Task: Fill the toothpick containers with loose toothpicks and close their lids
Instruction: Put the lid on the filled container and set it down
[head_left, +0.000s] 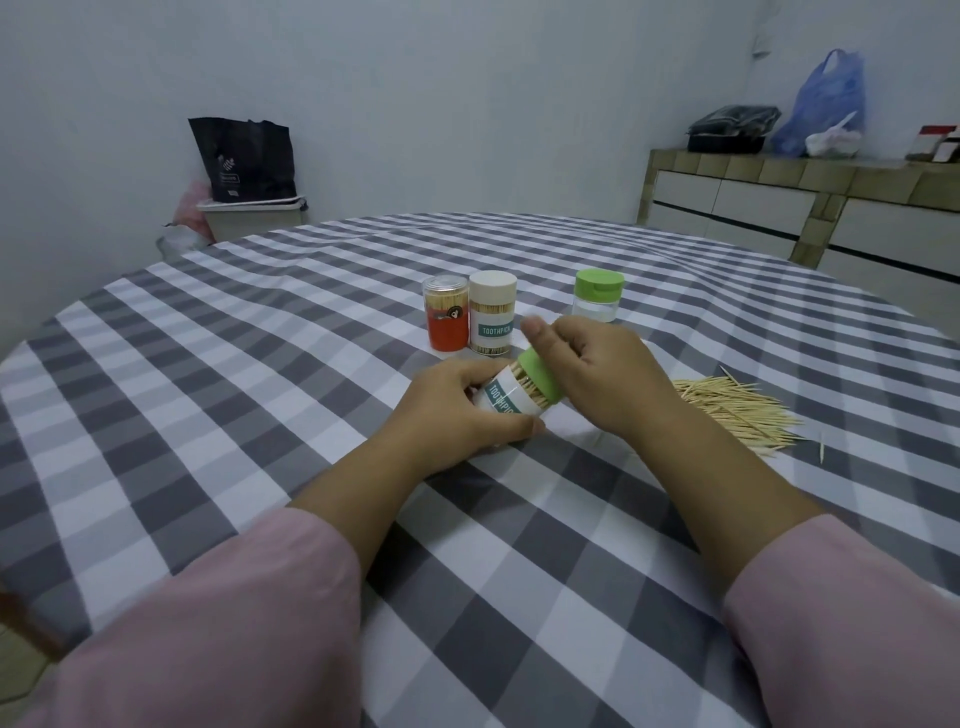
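Both hands hold a tilted toothpick container (506, 397) just above the checked surface (260, 364), left hand (462, 410) gripping its body, right hand (597, 374) curled round its green lid (540, 376), beside loose toothpicks (737, 413).

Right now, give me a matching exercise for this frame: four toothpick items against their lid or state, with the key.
Column 1:
1. red container
2. cream-lidded container
3. held container
4. loose toothpicks

Column 2:
A. tilted, gripped by left hand, right hand on its green lid
B. piled on the tablecloth
C. upright, clear lid
D. upright, labelled TOOTHPICK

Pairs: 1-C, 2-D, 3-A, 4-B
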